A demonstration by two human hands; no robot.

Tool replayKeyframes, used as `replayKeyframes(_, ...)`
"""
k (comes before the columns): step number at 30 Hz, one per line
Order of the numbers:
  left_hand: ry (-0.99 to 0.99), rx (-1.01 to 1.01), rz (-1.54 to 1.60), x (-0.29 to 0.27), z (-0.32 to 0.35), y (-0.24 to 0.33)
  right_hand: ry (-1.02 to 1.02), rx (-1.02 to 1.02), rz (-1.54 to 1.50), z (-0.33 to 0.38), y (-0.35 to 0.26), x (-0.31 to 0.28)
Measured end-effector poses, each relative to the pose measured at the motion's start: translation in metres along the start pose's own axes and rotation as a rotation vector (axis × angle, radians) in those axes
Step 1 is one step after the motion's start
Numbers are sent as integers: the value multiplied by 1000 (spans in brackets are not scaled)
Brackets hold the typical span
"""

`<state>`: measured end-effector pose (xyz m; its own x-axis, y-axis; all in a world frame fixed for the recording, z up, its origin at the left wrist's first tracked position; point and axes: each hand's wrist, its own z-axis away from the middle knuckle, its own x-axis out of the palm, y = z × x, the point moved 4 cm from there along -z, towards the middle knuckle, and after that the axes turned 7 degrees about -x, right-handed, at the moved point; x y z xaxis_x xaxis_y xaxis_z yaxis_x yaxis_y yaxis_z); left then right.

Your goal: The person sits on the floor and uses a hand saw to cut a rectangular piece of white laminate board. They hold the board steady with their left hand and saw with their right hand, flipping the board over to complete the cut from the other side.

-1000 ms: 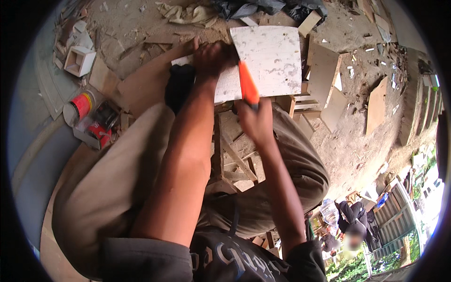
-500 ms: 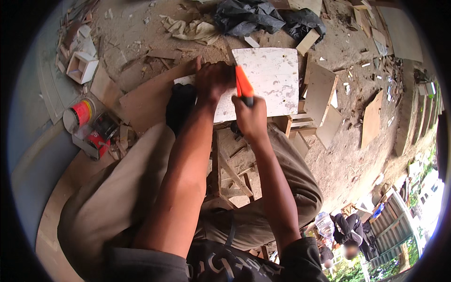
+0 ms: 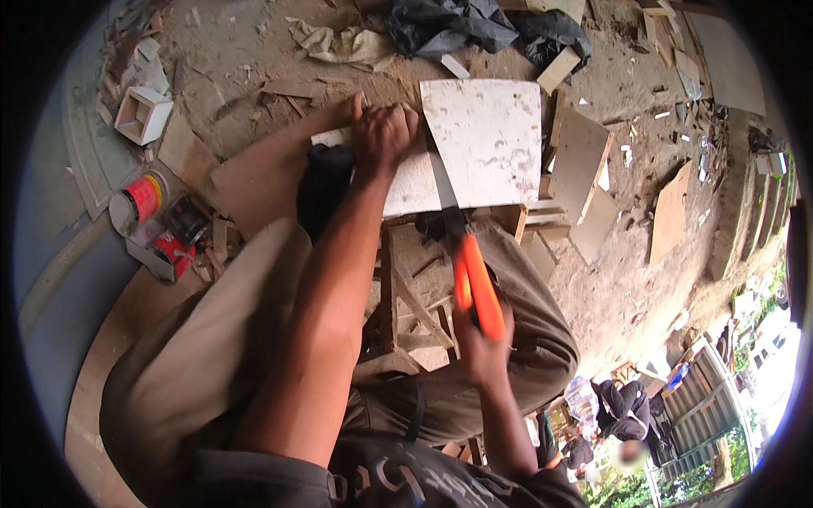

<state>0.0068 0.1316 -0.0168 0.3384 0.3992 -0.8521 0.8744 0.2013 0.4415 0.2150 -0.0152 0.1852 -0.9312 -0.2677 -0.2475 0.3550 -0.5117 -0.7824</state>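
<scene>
My right hand (image 3: 484,334) is wrapped round the orange handle of a handsaw (image 3: 446,190), drawn back close to my right thigh. The saw's blade runs forward across a white, stained board (image 3: 495,144), lying along a narrow dark gap in it. My left hand (image 3: 385,140) grips and presses the board to the left of the blade, fingers curled at the far edge. The board rests in front of my knees over a rough wooden frame (image 3: 406,296). My black-covered foot (image 3: 324,186) lies against the board's left side.
Brown plywood (image 3: 262,165) lies at left, beside paint cans (image 3: 140,203) and a small white box (image 3: 142,114). Black plastic sheeting (image 3: 449,30) and a beige cloth (image 3: 343,44) lie beyond. Offcuts (image 3: 584,165) lie right. People (image 3: 622,411) are at lower right.
My right hand has pulled the handsaw back toward me, from over the board to beside my thigh, baring the blade. The left hand stays on the board.
</scene>
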Motion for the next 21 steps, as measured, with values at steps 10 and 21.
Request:
replayKeyframes(10,-78,52,-58,8,5,-11,30,-247,56,-75,14,40)
replayKeyframes(21,-151,24,7,7,1,-8,28,-60,80,-77,-4,21)
